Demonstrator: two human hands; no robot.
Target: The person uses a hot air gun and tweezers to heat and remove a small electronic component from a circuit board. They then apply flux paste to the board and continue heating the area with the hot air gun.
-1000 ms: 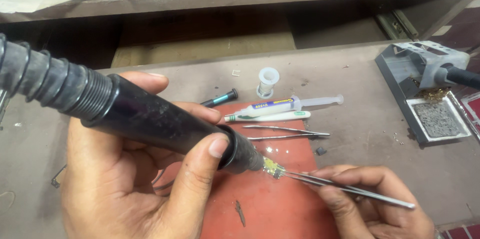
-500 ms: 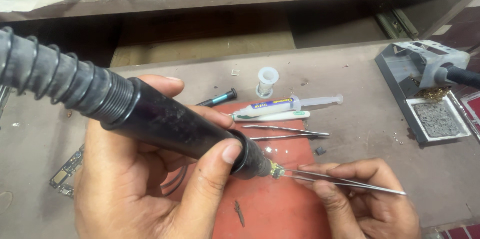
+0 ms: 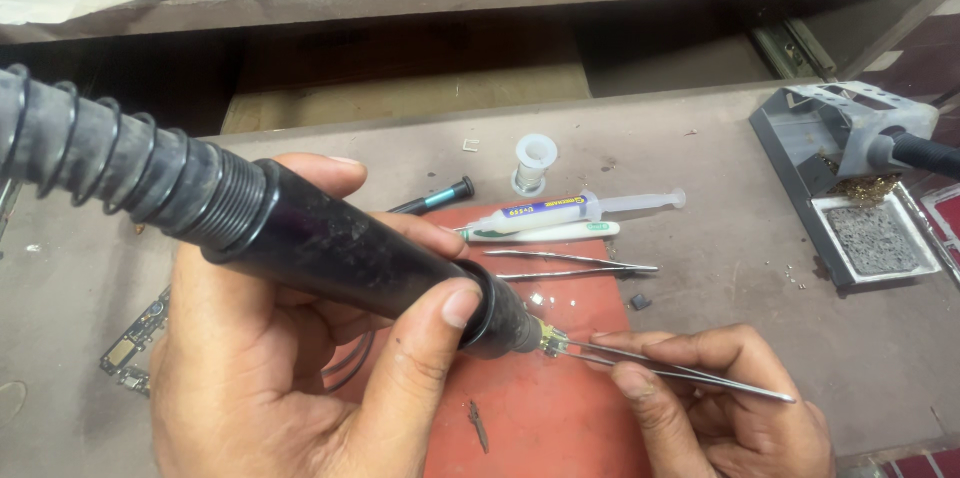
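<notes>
At far left, a small circuit board [image 3: 135, 343] lies on the bench, partly behind my left hand [image 3: 290, 378]. That hand is wrapped tight around a thick black tool handle [image 3: 350, 253] with a ribbed hose, its nozzle pointing right over a red mat [image 3: 545, 428]. My right hand [image 3: 725, 408] pinches tweezers [image 3: 680, 370] closed on a tiny yellow part [image 3: 553, 340] at the nozzle's tip. Beyond lie spare tweezers [image 3: 570, 265], a syringe [image 3: 575, 208], and, far right, a grey tool stand [image 3: 850, 188].

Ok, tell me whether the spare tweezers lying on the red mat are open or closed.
Open. The spare tweezers lie flat on the red mat untouched, their two arms spread apart at the left and meeting at the right end.
</notes>
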